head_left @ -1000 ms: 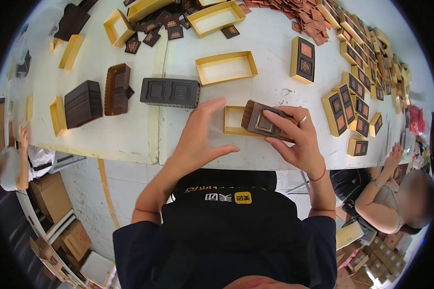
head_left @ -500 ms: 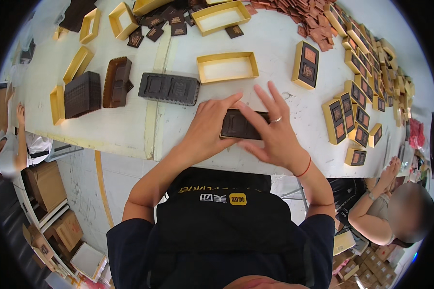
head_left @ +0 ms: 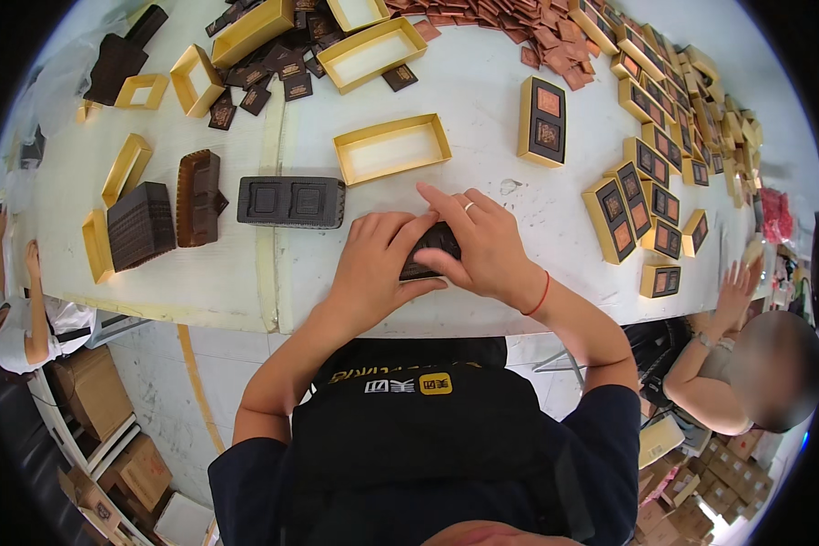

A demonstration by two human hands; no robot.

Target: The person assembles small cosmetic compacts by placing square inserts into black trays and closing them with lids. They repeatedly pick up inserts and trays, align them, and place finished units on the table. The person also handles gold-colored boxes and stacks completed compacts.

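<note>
Head view: both hands meet over a small dark tray (head_left: 432, 244) on the white table (head_left: 482, 100), near the table's front edge. Left hand (head_left: 373, 264) cups the tray's left end, fingers (head_left: 408, 232) curled over the top. Right hand (head_left: 482, 246) covers its right end, fingers spread & pressed flat, ring on one. Both closed on the tray; most of it hidden under them. Long axis looks roughly left-right w/ a slight tilt; can't tell which way its face points.

Room around the tray: bare table strip to its right up to a row of filled gold boxes (head_left: 632, 214); front edge right below the wrists, so little room that way. Just left of the tray sits a long dark two-cell tray (head_left: 291, 200), lying left-right, cells empty. Just behind the tray, an empty gold box (head_left: 393, 147), open side up, also left-right. Further right of that, one gold box (head_left: 543, 120) w/ two dark squares inside, long axis front-back. Far left of the tray: stacks of dark trays (head_left: 159, 214) on edge, plus empty gold frames (head_left: 127, 168). Far back: more gold boxes & loose dark cards (head_left: 278, 77). Another person (head_left: 746, 364) works at the table's right end.
</note>
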